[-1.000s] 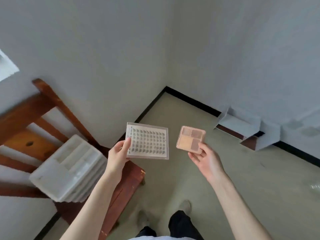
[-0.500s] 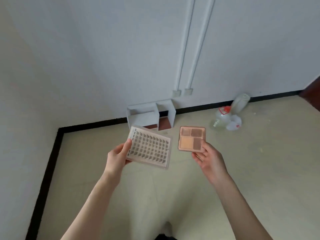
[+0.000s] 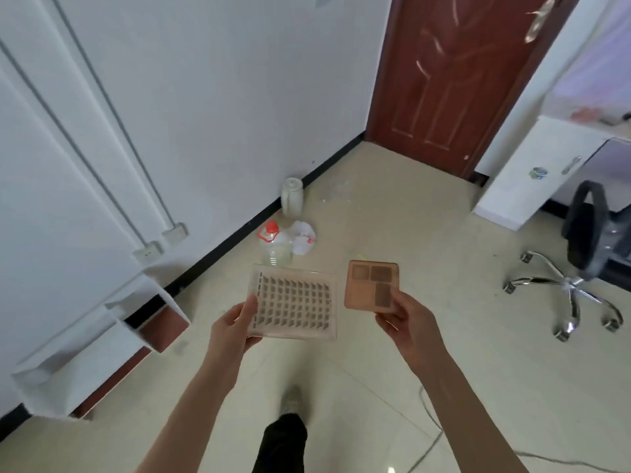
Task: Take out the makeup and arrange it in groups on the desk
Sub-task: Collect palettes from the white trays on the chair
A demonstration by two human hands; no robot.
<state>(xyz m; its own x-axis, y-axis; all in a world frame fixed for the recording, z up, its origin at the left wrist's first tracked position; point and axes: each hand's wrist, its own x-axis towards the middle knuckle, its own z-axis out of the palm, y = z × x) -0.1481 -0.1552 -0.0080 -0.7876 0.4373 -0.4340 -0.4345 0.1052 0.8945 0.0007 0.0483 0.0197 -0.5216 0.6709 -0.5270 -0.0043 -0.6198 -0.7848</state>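
Observation:
My left hand (image 3: 234,327) grips the left edge of a clear rectangular case (image 3: 295,305) holding a grid of small dark pieces, thumb on top. My right hand (image 3: 406,324) pinches the lower right corner of a small square pink palette (image 3: 370,285) with several brown and peach pans. Both items are held flat at chest height above the floor, side by side and apart. A white desk (image 3: 536,158) stands at the far right, with a few small things on its top, too blurred to name.
A black office chair (image 3: 587,240) with a chrome wheeled base stands right. A brown door (image 3: 454,73) is ahead. Plastic bottles and a white bag (image 3: 283,237) lie by the wall. A white shelf unit (image 3: 102,339) lies on the floor left. A cable (image 3: 433,435) runs across the tiles.
The view has swung right, from the wooden chair and room corner to the door, desk and office chair. Both hands still hold the same two items in the same way.

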